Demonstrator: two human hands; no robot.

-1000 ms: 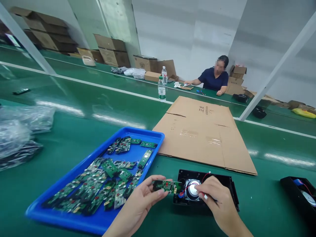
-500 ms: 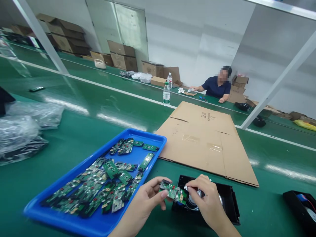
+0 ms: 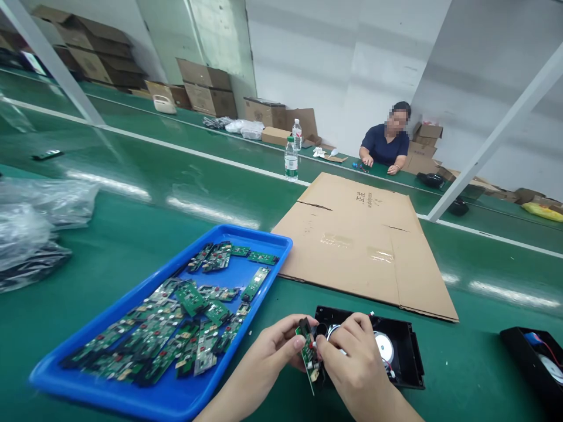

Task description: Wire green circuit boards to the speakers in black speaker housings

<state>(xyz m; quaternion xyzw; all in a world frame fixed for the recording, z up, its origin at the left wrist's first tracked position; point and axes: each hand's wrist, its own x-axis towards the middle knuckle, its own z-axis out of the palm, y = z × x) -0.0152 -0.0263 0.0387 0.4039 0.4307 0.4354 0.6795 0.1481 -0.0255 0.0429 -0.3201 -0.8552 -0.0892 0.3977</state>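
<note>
A green circuit board is gripped by my left hand, tilted up on edge. My right hand pinches close against the board's right side; a small white piece shows by its fingertips, though my fingers hide most of it. Beneath my right hand lies a black speaker housing with a round silver speaker and thin wires. To the left, a blue tray holds several green circuit boards.
Flattened cardboard lies beyond the housing. Another black housing sits at right, plastic bags at left. Bottles stand further back. Across the bench sits a person in a dark shirt.
The board in my left hand has turned from lying flat to standing on edge. My right hand has moved in against it. The person across has drawn an arm back from the white item.
</note>
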